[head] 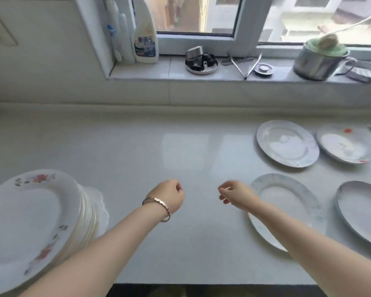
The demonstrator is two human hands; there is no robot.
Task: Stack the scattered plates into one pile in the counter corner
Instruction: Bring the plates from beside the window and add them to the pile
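A tall pile of white plates [30, 221] with flower prints stands at the near left of the counter. Several single plates lie on the right: a blue-rimmed plate [287, 202] near the front, a grey-rimmed plate [287, 143] behind it, a red-marked plate [343, 145] at the far right, and a dark-rimmed plate [364, 213] at the right edge. My left hand [169, 197], with a bracelet on the wrist, hovers over the bare counter, fingers loosely curled and holding nothing. My right hand [234, 194] hovers just left of the blue-rimmed plate, fingers loosely curled, holding nothing.
The white counter [137, 151] runs to a wall at the back. On the window sill stand a spray bottle [145, 39], a metal dish of parts [201, 63], tongs [246, 65] and a steel pot [317, 61]. The counter's front edge is just below my forearms.
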